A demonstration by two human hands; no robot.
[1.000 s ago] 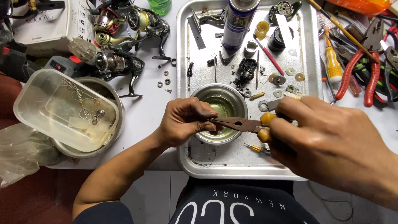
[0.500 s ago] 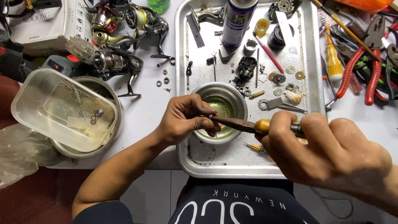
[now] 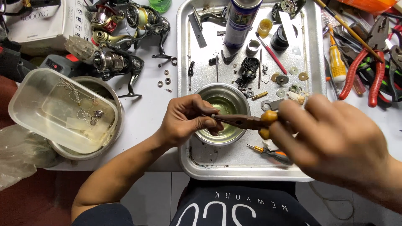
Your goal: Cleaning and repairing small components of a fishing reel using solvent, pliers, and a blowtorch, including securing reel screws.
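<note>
Pliers (image 3: pixel 243 121) lying level, jaws leftward, over steel bowl (image 3: pixel 224 113); right hand (image 3: pixel 335 140) gripping handles, left hand (image 3: pixel 186 121) pinching small ring (image 3: pixel 213 116) at tip.

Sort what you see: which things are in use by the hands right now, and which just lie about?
In use:
left hand, pinching a small part
right hand, blurred, holding pliers
long-nose pliers, tip at the left fingers
steel bowl, under the hands
metal tray

Lying about:
spray can
fishing reels
red-handled pliers
plastic tub
small screwdriver
</note>
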